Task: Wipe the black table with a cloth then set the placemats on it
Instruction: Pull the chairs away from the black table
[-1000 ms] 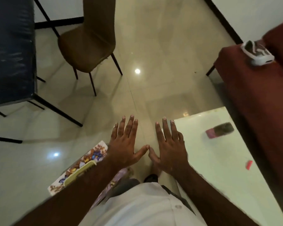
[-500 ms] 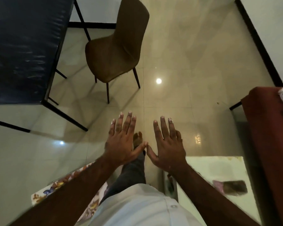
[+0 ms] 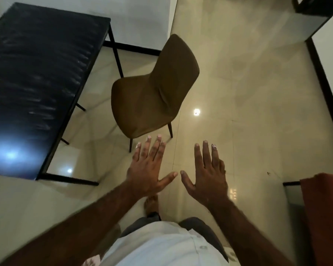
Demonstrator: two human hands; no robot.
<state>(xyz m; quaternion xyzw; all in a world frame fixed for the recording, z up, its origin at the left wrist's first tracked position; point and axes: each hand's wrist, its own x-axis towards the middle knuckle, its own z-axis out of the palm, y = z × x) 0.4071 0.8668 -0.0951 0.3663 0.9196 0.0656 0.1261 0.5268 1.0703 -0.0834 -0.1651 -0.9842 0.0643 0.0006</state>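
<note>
Head view: left hand [image 3: 146, 169] and right hand [image 3: 208, 175], fingers [image 3: 154, 150] spread, holding nothing. View's swung over: black counter [image 3: 37, 73] now sits up-left of the fingers, chair [image 3: 152, 93] just beyond them. Placemats have dropped out, no cloth visible, so wiping hasn't started, I reckon.

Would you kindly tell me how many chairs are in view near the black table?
1. The brown chair stands on the floor just right of the black table, its seat turned toward it. Others may stand outside the frame.

left hand [image 3: 145, 169], right hand [image 3: 207, 176] spread, black table [image 3: 37, 73]
</note>
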